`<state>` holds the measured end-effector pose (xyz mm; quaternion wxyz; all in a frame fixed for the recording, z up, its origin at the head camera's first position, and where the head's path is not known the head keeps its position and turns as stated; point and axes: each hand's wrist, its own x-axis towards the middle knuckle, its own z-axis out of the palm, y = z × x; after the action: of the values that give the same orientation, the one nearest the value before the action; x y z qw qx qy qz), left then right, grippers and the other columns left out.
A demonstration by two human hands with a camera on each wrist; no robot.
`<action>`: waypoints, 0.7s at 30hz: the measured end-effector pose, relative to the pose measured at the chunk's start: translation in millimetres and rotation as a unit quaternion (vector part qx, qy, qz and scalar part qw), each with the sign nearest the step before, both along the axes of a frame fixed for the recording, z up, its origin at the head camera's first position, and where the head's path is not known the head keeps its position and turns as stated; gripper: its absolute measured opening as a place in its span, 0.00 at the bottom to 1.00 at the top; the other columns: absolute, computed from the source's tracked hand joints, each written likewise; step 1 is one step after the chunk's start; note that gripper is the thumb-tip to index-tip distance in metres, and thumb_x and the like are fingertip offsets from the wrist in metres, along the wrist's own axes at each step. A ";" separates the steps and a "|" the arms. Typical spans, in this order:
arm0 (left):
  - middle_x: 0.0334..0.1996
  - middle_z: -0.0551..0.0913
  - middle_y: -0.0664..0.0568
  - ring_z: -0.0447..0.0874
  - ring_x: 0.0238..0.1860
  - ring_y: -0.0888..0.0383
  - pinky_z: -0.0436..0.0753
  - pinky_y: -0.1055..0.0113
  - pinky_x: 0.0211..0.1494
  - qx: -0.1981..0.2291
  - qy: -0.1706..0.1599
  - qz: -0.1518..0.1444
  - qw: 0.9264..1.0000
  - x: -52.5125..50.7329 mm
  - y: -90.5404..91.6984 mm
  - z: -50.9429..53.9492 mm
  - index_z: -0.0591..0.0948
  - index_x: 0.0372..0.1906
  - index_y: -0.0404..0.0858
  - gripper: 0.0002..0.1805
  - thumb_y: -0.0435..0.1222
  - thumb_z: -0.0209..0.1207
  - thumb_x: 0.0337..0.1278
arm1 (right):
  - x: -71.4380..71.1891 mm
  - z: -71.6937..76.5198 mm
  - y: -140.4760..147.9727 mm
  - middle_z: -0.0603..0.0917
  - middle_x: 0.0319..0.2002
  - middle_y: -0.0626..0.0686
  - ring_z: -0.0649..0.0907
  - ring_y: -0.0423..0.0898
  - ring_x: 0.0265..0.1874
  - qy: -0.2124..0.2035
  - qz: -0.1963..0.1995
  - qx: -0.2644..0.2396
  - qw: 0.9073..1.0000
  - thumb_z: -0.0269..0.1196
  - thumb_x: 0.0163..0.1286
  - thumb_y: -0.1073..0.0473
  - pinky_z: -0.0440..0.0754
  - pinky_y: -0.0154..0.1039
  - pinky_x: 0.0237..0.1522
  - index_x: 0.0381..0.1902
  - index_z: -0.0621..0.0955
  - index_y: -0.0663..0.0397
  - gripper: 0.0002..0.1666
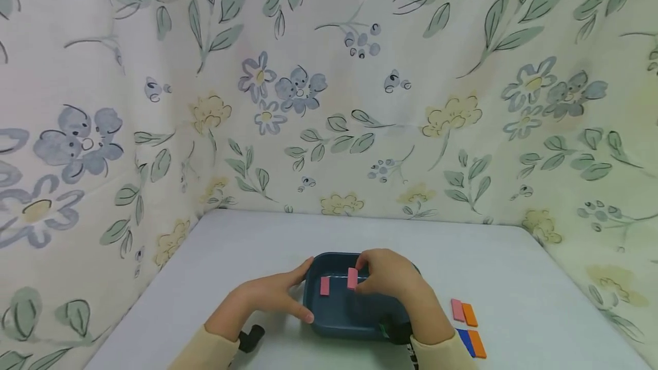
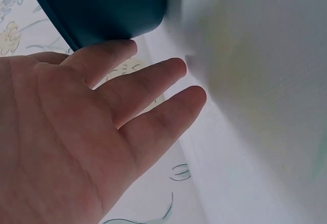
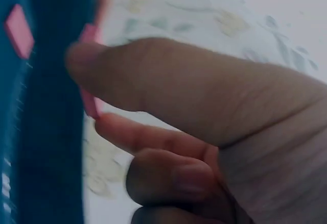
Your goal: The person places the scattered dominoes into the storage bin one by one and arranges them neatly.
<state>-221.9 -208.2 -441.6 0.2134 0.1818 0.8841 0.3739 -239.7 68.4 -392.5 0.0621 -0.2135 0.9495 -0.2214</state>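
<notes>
A dark blue-green tray (image 1: 344, 333) stands on the white table. My left hand (image 1: 275, 293) rests against its left side, fingers spread; in the left wrist view the same hand (image 2: 102, 112) has straight, parted fingers beside the tray wall (image 2: 112, 9). Over the tray, my right hand (image 1: 393, 276) pinches a pink block (image 1: 352, 278) between thumb and fingers. The right wrist view has this hand (image 3: 204, 101) with its thumb across the pink block (image 3: 91, 101). Another pink block (image 1: 325, 286) lies inside the tray on the left, also visible in the right wrist view (image 3: 19, 31).
To the right of the tray on the table (image 1: 514, 278) lie a pink block (image 1: 457, 310) and an orange block (image 1: 469, 314) side by side. Nearer are a blue block (image 1: 466, 342) and another orange block (image 1: 477, 344). A flowered cloth (image 1: 339, 101) hangs behind the table.
</notes>
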 end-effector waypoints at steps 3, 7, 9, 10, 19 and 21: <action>0.77 0.57 0.45 0.53 0.77 0.46 0.58 0.37 0.71 -0.009 0.002 -0.004 1.000 -0.2 2.2 1.0 0.42 0.82 0.48 0.67 0.54 0.76 0.45 | -6.7 -13.2 -11.2 0.83 0.31 0.46 0.76 0.44 0.28 0.022 -0.001 0.019 1.000 0.79 0.50 0.48 0.79 0.45 0.32 0.39 0.85 0.50 0.22; 0.77 0.57 0.46 0.53 0.77 0.47 0.58 0.39 0.72 -0.009 0.008 -0.010 1.000 -1.8 2.7 0.3 0.42 0.82 0.48 0.67 0.54 0.76 0.46 | -12.4 -24.1 -20.0 0.85 0.37 0.47 0.78 0.45 0.31 0.030 0.000 0.010 1.000 0.77 0.51 0.47 0.81 0.48 0.36 0.41 0.85 0.50 0.22; 0.77 0.56 0.45 0.53 0.77 0.47 0.58 0.39 0.72 -0.008 0.010 -0.011 1.000 -2.0 2.4 0.1 0.42 0.82 0.48 0.67 0.54 0.76 0.46 | -12.6 -24.7 -21.1 0.85 0.38 0.48 0.78 0.45 0.32 0.028 -0.002 0.005 1.000 0.77 0.51 0.48 0.81 0.49 0.37 0.43 0.84 0.50 0.23; 0.78 0.56 0.45 0.53 0.77 0.47 0.57 0.39 0.72 -0.007 0.008 -0.011 1.000 -1.8 2.3 -0.1 0.42 0.82 0.47 0.67 0.54 0.76 0.46 | -11.9 -24.2 -20.9 0.85 0.39 0.48 0.78 0.45 0.32 0.026 -0.004 0.004 1.000 0.77 0.51 0.48 0.81 0.49 0.38 0.43 0.84 0.50 0.23; 0.78 0.55 0.46 0.51 0.77 0.46 0.57 0.38 0.72 -0.012 0.002 -0.003 1.000 0.0 0.6 0.7 0.42 0.82 0.48 0.68 0.54 0.76 0.45 | 2.7 -20.8 -20.8 0.85 0.40 0.49 0.78 0.45 0.32 -0.013 0.004 0.031 0.999 0.77 0.51 0.50 0.81 0.49 0.38 0.42 0.85 0.49 0.21; 0.78 0.54 0.45 0.51 0.77 0.46 0.57 0.39 0.72 -0.010 0.003 -0.005 1.000 -0.1 0.0 0.0 0.41 0.82 0.47 0.68 0.54 0.76 0.45 | 4.7 -25.2 -22.5 0.85 0.39 0.49 0.78 0.45 0.32 -0.012 0.006 0.033 0.999 0.77 0.51 0.51 0.82 0.50 0.38 0.41 0.85 0.49 0.20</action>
<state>-222.0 -208.2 -441.5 0.2144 0.1857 0.8873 0.3638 -235.0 45.8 -417.7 0.0820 -0.2147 0.9540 -0.1925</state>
